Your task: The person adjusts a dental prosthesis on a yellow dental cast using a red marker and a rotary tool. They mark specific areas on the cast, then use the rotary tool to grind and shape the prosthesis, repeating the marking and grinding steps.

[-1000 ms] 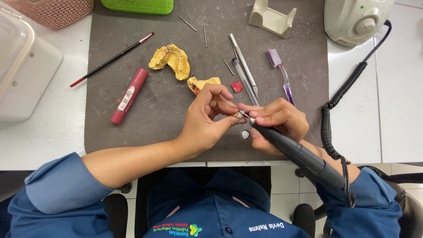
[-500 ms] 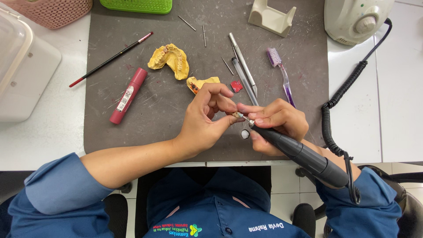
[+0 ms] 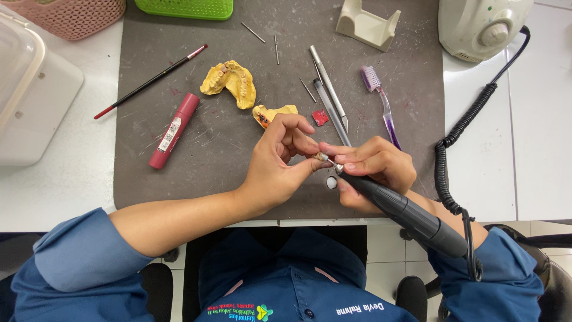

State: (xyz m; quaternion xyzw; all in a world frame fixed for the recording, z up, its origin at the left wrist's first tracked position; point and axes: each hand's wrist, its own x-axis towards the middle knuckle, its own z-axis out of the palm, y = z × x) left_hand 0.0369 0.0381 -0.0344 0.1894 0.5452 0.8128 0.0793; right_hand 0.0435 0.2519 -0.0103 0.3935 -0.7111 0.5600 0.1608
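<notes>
- Counter in white carries a grey mat that fills the middle of the view.
- Motor unit sits at one o'clock, its coiled cord running down to the handpiece.
- Yellow dental cast lies at eleven o'clock; a red tube lies at ten.
- Right hand is closed round the black handpiece, bur tip pointing to nine o'clock.
- Left hand pinches a tiny workpiece between thumb and fingertips, dead centre, touching the bur.
- Risk, as I judge it: the piece is so small that a slipping bur could nick the fingertips, or flick the piece out of the pinch.
- Cord could also snag at the counter edge and jerk the tool.
</notes>
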